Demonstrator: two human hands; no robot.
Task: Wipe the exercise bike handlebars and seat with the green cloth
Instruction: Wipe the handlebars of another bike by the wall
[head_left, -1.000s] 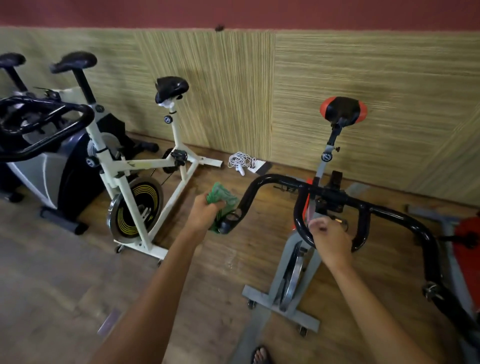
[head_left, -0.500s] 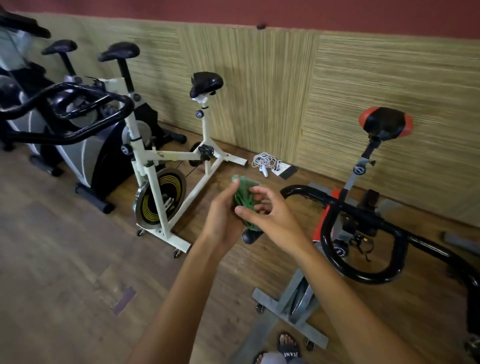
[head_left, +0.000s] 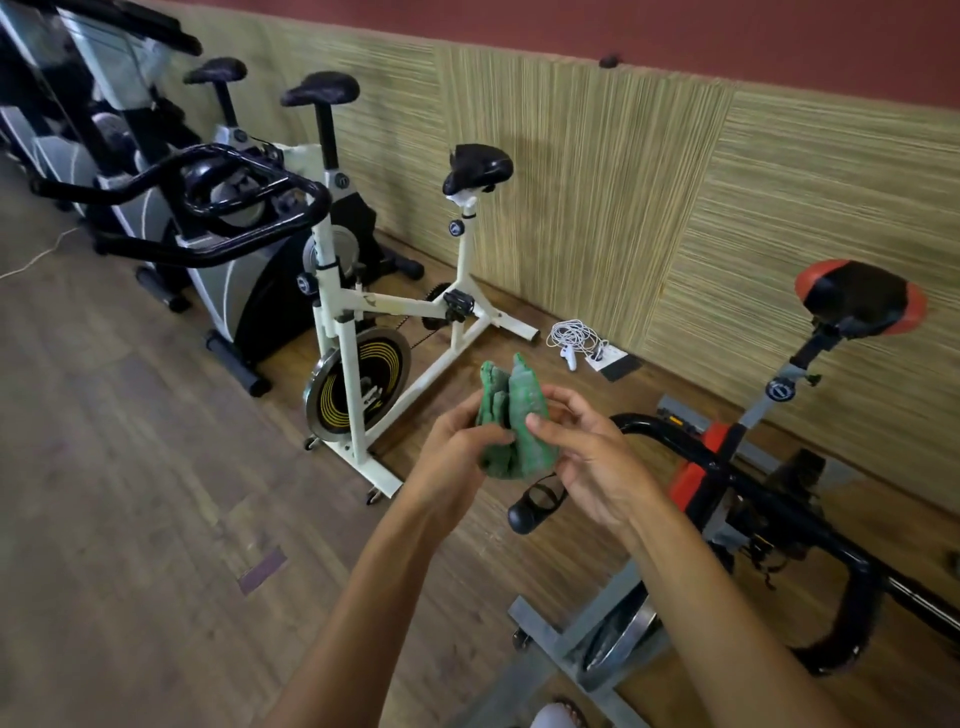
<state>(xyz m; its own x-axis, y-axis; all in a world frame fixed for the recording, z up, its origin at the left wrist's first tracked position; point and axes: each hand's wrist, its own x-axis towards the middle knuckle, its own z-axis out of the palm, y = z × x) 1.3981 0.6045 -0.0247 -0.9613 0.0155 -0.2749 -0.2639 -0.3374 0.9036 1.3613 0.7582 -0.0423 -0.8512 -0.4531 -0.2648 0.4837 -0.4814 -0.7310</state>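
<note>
The wooden floor (head_left: 130, 467) carries several exercise bikes (head_left: 363, 322) along the wall (a coiled white cable (head_left: 574, 335) lies between two).

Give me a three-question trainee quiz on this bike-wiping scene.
1. True or false: the cloth is touching the handlebars.
2. Which hand holds the cloth? A) left hand only B) right hand only C) both
3. Fill in: the seat of the nearest bike is black and ____.

Key: 1 false, it is held in the air above them; 2 C; 3 red.
</note>
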